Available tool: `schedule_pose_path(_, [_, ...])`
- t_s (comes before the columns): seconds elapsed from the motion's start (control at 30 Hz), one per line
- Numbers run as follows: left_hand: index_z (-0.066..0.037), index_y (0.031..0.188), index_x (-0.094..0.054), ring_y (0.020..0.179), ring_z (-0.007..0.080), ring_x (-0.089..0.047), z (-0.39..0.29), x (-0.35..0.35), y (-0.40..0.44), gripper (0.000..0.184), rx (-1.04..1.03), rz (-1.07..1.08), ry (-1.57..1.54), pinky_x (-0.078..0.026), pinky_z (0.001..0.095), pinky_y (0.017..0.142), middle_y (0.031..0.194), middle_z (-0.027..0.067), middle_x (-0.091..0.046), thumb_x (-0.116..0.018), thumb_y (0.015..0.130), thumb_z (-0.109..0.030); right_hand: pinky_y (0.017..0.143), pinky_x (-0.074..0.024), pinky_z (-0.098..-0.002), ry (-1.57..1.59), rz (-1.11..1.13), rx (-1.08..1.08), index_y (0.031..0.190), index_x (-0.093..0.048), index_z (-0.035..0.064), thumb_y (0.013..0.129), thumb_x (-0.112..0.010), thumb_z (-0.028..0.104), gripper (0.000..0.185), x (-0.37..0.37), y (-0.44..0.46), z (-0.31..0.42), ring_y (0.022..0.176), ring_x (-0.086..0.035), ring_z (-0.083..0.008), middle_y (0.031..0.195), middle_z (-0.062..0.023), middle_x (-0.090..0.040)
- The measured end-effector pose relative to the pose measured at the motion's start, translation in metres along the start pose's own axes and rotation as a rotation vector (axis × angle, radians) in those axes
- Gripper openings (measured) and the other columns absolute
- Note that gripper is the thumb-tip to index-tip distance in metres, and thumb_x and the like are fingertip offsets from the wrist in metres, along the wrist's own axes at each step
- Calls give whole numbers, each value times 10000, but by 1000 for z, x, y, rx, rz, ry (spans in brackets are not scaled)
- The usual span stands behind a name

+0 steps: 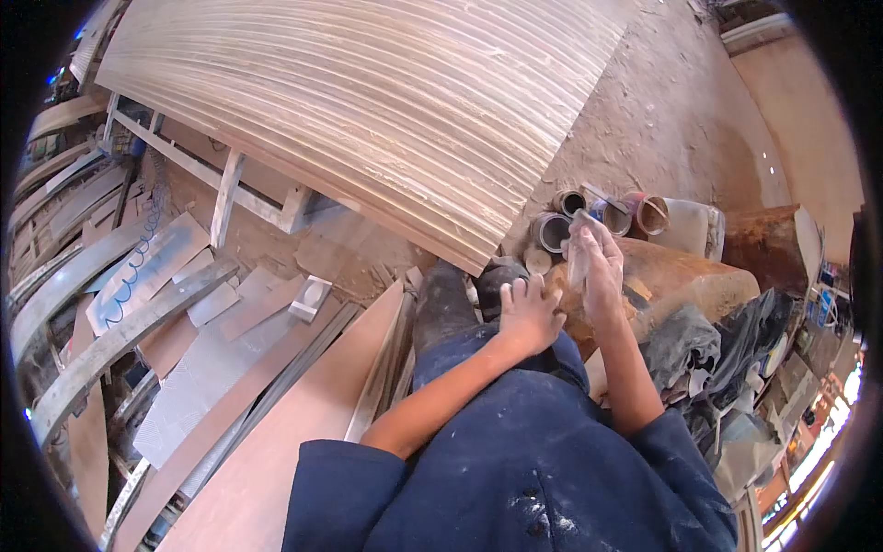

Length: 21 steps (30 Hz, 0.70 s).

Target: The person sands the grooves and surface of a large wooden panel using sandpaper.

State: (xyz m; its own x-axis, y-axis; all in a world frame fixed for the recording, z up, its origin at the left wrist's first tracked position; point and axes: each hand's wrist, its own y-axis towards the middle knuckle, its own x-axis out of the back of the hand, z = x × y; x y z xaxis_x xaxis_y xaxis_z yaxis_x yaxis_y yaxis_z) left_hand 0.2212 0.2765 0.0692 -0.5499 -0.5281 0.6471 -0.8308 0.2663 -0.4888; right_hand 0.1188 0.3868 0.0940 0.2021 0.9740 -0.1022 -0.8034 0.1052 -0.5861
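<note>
My right hand [600, 267], coated in pale dust, is closed round a flat greyish piece [579, 248] that stands up along the fingers. Left of it and slightly lower, my left hand [531, 317] has its fingers spread above my lap, with nothing seen in it. Beyond both hands lies a large ribbed wooden panel [368, 101], its near corner close to my knees. Open cans [553, 232] stand just past my right hand, beside a brown log [690, 281].
Wood offcuts and boards [276, 368] are piled at the left, with a curved beam [120, 340] across them. A wooden frame [225, 198] supports the panel. Black plastic sheeting [754, 336] lies at the right, near a second log [768, 241] and a whitish container [692, 225].
</note>
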Motion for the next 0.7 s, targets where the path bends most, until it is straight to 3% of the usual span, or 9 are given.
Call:
schedule_pose_path(0.03, [-211, 1300, -668, 1169, 364, -435, 5, 14, -1, 473, 39, -39, -59, -312, 588, 1032, 1271, 150, -457, -700, 863, -390, 756, -511, -241, -2, -1, -6, 1228, -654, 14, 1028, -593, 146, 247, 1, 1, -5, 832, -638, -117, 1019, -44, -687])
schedule_pose_path(0.1, [-195, 1324, -652, 1187, 362, -432, 38, 48, 1, 497, 135, -188, -94, -329, 562, 1028, 1276, 160, -443, -710, 867, -381, 696, -512, -261, -413, 162, 173, 1191, -686, 14, 1007, -609, 104, 219, 3, 5, -14, 798, -618, -70, 966, 16, -683])
schedule_pose_path(0.2, [-147, 1354, -608, 1169, 372, -438, 135, 77, 17, 522, 204, -612, -116, -374, 566, 983, 1234, 182, -437, -696, 869, -321, 668, -514, -297, -705, 221, 446, 1092, -739, 65, 929, -681, 63, 174, -33, 9, -15, 741, -633, -122, 881, -19, -696])
schedule_pose_path(0.33, [-128, 1573, -341, 1432, 481, -242, 235, 139, 45, 861, 453, -850, 158, -205, 579, 1178, 1561, 296, -205, -717, 885, -485, 665, -532, -360, -879, 354, 757, 983, -750, 90, 866, -759, 128, 123, -86, 30, -41, 758, -676, -231, 842, -104, -687])
schedule_pose_path(0.4, [-161, 1640, -107, 1507, 524, -40, 268, 165, 71, 1111, 633, -846, -69, -126, 649, 1185, 1645, 293, 43, -726, 834, -610, 670, -535, -378, -922, 388, 835, 969, -744, 84, 859, -768, 155, 133, -104, 45, -56, 776, -682, -253, 853, -107, -688])
schedule_pose_path(0.43, [-161, 1640, -107, 1507, 524, -40, 271, 176, 80, 1111, 650, -860, -86, -126, 649, 1185, 1645, 293, 43, -726, 834, -610, 676, -537, -395, -959, 412, 906, 955, -739, 77, 852, -777, 182, 152, -109, 51, -61, 795, -689, -275, 864, -110, -689])
schedule_pose_path(0.5, [-162, 1632, 76, 1491, 555, 141, 267, 204, 87, 1321, 928, -609, -454, -70, 735, 1154, 1633, 259, 248, -743, 754, -713, 684, -533, -415, -1002, 493, 916, 965, -738, 80, 853, -758, 142, 130, -113, 55, -63, 790, -673, -323, 872, -114, -684])
schedule_pose_path(0.53, [-180, 1615, 157, 1469, 543, 243, 264, 211, 90, 1415, 1002, -503, -398, -15, 742, 1154, 1613, 239, 321, -726, 695, -794, 656, -526, -415, -1051, 489, 939, 953, -733, 65, 841, -766, 111, 125, -111, 55, -63, 750, -669, -324, 835, -125, -673])
schedule_pose_path(0.7, [-193, 1607, 188, 1455, 533, 289, 257, 219, 84, 1325, 981, -469, -454, 7, 766, 1134, 1606, 235, 340, -670, 774, -763, 636, -504, -428, -1102, 527, 952, 924, -724, 35, 840, -724, 23, 85, -78, 49, -51, 708, -643, -336, 776, -144, -635])
